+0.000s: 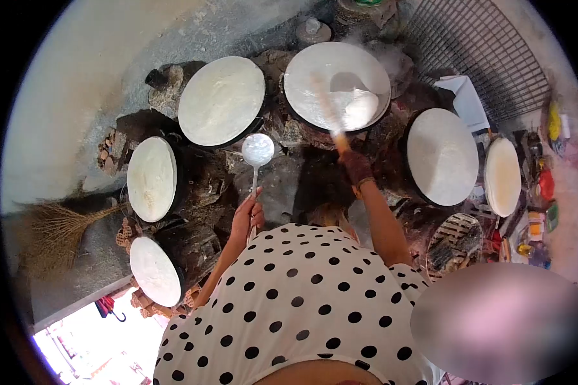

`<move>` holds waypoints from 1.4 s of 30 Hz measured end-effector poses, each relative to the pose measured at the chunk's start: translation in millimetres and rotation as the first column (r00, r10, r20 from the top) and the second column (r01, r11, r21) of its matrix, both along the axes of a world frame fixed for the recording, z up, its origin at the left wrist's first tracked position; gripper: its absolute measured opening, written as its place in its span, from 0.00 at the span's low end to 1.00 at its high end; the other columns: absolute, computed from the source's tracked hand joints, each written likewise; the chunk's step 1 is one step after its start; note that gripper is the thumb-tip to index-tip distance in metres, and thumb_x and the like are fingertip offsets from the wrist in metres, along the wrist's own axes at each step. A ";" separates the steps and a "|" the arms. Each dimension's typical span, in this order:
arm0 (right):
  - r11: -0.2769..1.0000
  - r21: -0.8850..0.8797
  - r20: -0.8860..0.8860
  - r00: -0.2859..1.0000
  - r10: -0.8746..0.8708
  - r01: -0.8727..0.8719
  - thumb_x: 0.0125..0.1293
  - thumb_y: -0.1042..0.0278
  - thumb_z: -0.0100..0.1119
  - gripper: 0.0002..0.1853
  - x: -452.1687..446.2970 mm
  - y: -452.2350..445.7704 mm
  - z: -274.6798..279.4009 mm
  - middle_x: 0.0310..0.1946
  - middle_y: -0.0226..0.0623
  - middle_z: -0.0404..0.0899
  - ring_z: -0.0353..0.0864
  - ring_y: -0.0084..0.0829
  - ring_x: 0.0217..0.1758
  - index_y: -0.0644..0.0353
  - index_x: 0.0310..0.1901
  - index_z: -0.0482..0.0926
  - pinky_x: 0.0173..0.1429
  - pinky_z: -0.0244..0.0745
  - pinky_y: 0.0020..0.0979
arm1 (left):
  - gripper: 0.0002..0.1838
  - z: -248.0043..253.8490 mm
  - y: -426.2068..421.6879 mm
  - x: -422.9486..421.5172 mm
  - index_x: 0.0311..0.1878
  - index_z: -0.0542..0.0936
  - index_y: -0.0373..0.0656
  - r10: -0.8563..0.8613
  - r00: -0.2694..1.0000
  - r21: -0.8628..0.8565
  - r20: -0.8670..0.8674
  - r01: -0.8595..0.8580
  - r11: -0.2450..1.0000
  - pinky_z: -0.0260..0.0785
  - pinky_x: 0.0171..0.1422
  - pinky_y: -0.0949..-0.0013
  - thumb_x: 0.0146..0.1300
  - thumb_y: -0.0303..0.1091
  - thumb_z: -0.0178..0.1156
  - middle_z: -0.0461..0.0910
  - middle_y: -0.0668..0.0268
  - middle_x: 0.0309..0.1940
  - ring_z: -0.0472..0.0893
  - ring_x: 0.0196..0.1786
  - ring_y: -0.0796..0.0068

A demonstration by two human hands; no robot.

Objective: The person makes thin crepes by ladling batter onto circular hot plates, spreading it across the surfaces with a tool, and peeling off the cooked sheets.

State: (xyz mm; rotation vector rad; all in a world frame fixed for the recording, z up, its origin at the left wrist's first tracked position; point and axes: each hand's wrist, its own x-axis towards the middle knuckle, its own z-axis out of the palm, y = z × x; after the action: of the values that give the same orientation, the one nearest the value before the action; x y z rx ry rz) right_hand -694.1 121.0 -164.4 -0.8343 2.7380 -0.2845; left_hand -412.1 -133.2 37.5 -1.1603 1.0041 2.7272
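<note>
Left hand: Bare fingers curl together around a handle, the left hand gripping a ladle in front of the wearer's body.
Ladle: Its bowl, coated in white, shows near the edge of the upper-left pan; whether the two touch cannot be told.
Right hand: In a dark red glove, the right hand is wrapped around the near end of a stick; how each finger lies cannot be told.
Stick: Blurred along its length, it reaches out over the far pan; contact with the surface cannot be told.
Batter: A thick white patch of batter lies on the far pan's right half, beside the stick, with a grey patch behind it.
Other pans: Pale layers cover the upper-left pan, the left pan and the lower-left pan; the right pan is whitish too.
Right side: A pale disc leans beyond the right pan, below a wire rack.
Left side: A straw broom lies near the left pan.
Clothing: A white top with black dots.
</note>
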 end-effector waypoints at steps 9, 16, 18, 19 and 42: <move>0.990 0.128 -0.001 0.998 0.058 -0.057 0.66 0.54 0.50 0.17 -53.5 62.8 -25.5 0.40 0.46 0.81 0.81 0.46 0.43 0.60 0.41 0.80 0.45 0.76 0.44 | 0.15 -6.9 16.8 -30.6 0.60 0.70 0.49 0.007 0.998 0.058 -0.060 -0.003 0.998 0.54 0.21 0.75 0.76 0.40 0.42 0.59 0.77 0.19 0.58 0.15 0.85; 0.925 -0.257 0.493 0.861 -0.123 0.279 0.70 0.57 0.49 0.16 -36.6 86.9 29.0 0.41 0.47 0.82 0.82 0.46 0.45 0.61 0.46 0.80 0.48 0.75 0.43 | 0.15 -3.8 25.8 -46.8 0.60 0.70 0.49 0.027 0.995 0.071 -0.096 -0.020 0.997 0.54 0.19 0.75 0.76 0.40 0.42 0.59 0.78 0.18 0.59 0.14 0.84; 0.883 -0.253 0.577 0.794 -0.191 0.396 0.70 0.57 0.48 0.17 -73.8 94.9 35.5 0.41 0.47 0.82 0.82 0.46 0.45 0.60 0.47 0.80 0.48 0.75 0.43 | 0.16 0.3 27.9 -48.7 0.60 0.70 0.48 0.047 0.995 0.073 -0.086 -0.041 0.997 0.54 0.19 0.73 0.76 0.40 0.42 0.60 0.78 0.18 0.59 0.14 0.84; 0.837 -0.254 0.639 0.734 -0.230 0.484 0.70 0.57 0.48 0.17 -94.6 89.1 39.9 0.41 0.47 0.82 0.82 0.46 0.46 0.60 0.48 0.80 0.49 0.75 0.43 | 0.16 0.4 27.8 -51.5 0.60 0.69 0.48 0.037 0.997 0.075 -0.073 -0.031 0.997 0.53 0.19 0.74 0.76 0.40 0.41 0.60 0.77 0.18 0.58 0.14 0.85; 0.731 -0.319 0.214 0.797 -0.565 0.604 0.72 0.50 0.42 0.25 -44.6 -17.4 15.2 0.52 0.44 0.78 0.78 0.43 0.54 0.48 0.67 0.66 0.58 0.71 0.42 | 0.23 72.7 17.4 -49.2 0.70 0.61 0.43 -0.093 0.977 -0.216 -0.193 0.050 0.975 0.52 0.14 0.77 0.75 0.40 0.42 0.56 0.76 0.14 0.56 0.11 0.85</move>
State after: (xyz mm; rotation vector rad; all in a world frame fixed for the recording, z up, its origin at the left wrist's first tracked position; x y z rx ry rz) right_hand -738.8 103.6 -149.2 0.0295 2.8065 -0.9705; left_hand -461.3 -115.8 110.3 -0.8579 1.3587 2.7788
